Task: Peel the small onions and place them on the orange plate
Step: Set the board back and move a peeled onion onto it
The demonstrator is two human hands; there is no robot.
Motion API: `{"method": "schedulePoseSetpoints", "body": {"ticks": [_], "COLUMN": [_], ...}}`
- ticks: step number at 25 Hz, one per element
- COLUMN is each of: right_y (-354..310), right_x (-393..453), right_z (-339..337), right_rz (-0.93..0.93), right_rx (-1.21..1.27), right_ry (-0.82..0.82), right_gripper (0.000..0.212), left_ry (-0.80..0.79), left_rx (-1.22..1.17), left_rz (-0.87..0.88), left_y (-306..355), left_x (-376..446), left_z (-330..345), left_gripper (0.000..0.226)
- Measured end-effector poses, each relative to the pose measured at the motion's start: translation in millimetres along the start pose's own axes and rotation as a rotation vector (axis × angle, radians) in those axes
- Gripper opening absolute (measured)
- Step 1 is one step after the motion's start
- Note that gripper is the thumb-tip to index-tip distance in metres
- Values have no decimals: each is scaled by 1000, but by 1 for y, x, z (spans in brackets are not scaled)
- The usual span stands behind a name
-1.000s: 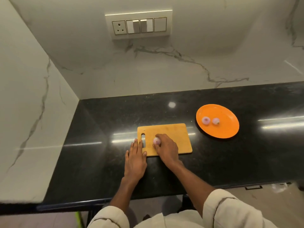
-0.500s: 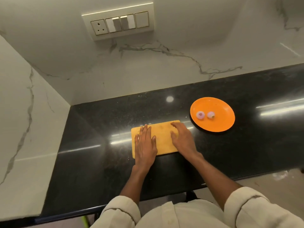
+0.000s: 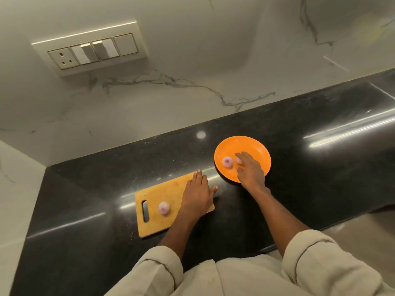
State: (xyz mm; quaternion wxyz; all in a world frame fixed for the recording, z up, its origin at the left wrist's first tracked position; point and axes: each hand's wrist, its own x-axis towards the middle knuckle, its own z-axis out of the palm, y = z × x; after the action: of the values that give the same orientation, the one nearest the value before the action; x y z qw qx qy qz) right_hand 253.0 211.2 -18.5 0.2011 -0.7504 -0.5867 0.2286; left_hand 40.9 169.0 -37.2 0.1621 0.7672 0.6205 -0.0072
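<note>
I keep my left hand flat on the right end of the cutting board, fingers straight, so it steadies the board on the dark counter. My right hand is over the orange plate, fingers loosely spread around one onion; I cannot tell whether they grip it. A peeled onion lies just beside it, and a third onion sits on the board near the handle slot.

R hand over orange plate, maybe touching 2nd onion; L hand flat on board.
</note>
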Motion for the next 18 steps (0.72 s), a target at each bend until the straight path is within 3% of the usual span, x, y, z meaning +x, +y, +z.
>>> {"method": "schedulePoseSetpoints", "body": {"ticks": [2,6,9,12,14,18], "right_y": [6,-3,-30,-69,-93,-123], "right_x": [5,-5,-32,-52,-64,-86], "right_z": [1,-5,-1,21,43,87], "right_rz": [-1,183,54,-223,-348,-417], "right_rx": [75,334,403,419,392,328], "right_ry": [93,290,326,231,112,-109], "right_gripper": [52,40,37,37,38,36], "left_ry": [21,96,307,565,652,561], "left_rx": [-34,-181,-274,-367,-402,-442], "left_rz": [4,11,47,-27,-134,-348], "left_y": [-2,-1,-16,-48,-71,-117], "left_x": [0,-16,-41,-70,-87,-124], "left_z": [1,-2,-13,-25,-27,-14], "left_gripper": [72,66,52,41,39,46]}}
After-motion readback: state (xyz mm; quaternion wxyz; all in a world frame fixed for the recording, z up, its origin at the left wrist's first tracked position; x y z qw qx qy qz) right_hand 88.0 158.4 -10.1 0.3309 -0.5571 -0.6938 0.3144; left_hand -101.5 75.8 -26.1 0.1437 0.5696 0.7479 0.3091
